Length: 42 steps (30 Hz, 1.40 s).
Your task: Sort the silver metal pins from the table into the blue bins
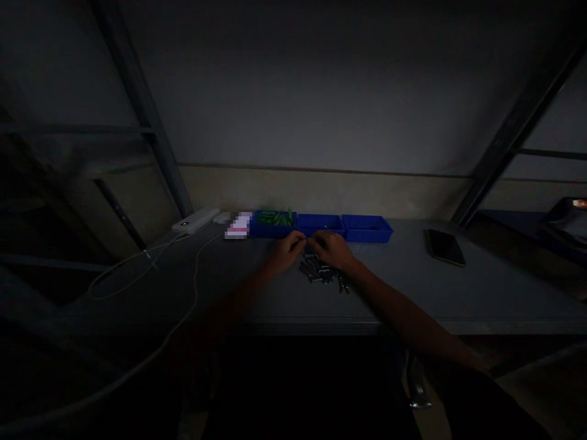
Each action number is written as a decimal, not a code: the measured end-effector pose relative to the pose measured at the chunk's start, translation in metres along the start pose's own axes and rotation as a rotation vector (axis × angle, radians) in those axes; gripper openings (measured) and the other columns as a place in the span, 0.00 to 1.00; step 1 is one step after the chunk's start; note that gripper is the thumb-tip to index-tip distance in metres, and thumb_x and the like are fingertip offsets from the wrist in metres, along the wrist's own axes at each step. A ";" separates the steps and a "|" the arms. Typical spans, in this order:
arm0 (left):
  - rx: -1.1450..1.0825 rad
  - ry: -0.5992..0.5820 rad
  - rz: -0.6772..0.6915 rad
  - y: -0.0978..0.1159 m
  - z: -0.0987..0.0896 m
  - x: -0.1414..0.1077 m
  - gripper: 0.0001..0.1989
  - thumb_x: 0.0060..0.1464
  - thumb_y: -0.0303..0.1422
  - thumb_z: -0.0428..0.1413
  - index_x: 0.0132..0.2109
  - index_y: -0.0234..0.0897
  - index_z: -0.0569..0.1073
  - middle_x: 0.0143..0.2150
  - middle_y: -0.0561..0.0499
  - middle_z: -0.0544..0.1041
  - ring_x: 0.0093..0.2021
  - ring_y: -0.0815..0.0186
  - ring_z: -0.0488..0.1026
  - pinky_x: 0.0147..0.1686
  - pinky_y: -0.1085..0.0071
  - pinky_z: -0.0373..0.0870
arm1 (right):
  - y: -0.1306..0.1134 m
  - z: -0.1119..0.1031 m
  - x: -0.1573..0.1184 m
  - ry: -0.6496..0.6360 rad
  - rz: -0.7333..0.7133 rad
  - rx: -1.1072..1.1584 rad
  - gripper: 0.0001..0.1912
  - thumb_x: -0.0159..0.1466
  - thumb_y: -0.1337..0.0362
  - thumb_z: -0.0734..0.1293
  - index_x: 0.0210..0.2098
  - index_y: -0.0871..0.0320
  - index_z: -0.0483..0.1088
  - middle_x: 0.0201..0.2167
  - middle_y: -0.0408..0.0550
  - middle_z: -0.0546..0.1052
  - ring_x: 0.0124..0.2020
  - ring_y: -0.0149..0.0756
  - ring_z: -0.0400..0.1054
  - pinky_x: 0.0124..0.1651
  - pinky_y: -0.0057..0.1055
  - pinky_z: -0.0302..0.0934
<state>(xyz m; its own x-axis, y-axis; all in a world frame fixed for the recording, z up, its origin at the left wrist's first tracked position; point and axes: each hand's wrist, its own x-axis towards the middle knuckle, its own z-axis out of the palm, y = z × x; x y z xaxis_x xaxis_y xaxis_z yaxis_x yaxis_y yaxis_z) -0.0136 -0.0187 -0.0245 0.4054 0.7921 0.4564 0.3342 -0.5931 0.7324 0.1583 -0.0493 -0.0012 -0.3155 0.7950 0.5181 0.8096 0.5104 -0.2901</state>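
My left hand [285, 252] and my right hand [334, 247] come together over the table, fingertips nearly meeting in front of the middle blue bin [320, 221]. Both are closed in a pinch; whatever lies between the fingers is too small and dark to name. Beneath my right hand lies a loose pile of small metal parts [321, 269], shaped like bolts or pins. The left blue bin [274, 232] holds several green pieces. Beside it, the right blue bin [368, 228] shows its bare inside. Fingers partly hide the middle bin's front.
A phone [444, 247] lies on the grey table [403, 287] at the right. At the left are a white power strip [196, 220], a blurred-out card [239, 226] and a white cable [195, 287] running off the front edge. A wall [321, 183] stands behind the bins.
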 end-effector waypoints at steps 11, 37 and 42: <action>0.054 0.046 -0.007 0.012 -0.006 0.000 0.11 0.56 0.38 0.46 0.35 0.35 0.67 0.26 0.54 0.70 0.27 0.70 0.67 0.29 0.75 0.62 | -0.001 0.006 -0.002 0.038 0.012 0.147 0.14 0.63 0.58 0.60 0.45 0.59 0.66 0.28 0.45 0.74 0.27 0.30 0.65 0.32 0.25 0.54; 0.353 -0.312 0.120 -0.012 -0.010 0.021 0.11 0.48 0.28 0.56 0.41 0.37 0.73 0.39 0.51 0.67 0.32 0.70 0.68 0.36 0.72 0.67 | 0.065 -0.028 0.035 0.231 0.456 -0.292 0.15 0.61 0.59 0.60 0.44 0.56 0.72 0.44 0.55 0.68 0.49 0.46 0.58 0.46 0.39 0.57; 0.357 -0.266 0.043 -0.009 -0.010 0.014 0.06 0.48 0.29 0.56 0.36 0.35 0.73 0.38 0.50 0.69 0.31 0.70 0.68 0.35 0.72 0.66 | 0.048 -0.026 0.021 0.334 0.288 -0.182 0.14 0.62 0.61 0.58 0.38 0.60 0.73 0.37 0.54 0.72 0.44 0.42 0.61 0.48 0.37 0.55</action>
<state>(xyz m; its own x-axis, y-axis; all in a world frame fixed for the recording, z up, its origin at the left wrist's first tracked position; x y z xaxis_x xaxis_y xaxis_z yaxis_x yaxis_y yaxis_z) -0.0190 -0.0008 -0.0197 0.6144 0.7285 0.3029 0.5659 -0.6744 0.4743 0.2033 -0.0166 0.0169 0.0872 0.7315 0.6763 0.9236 0.1951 -0.3301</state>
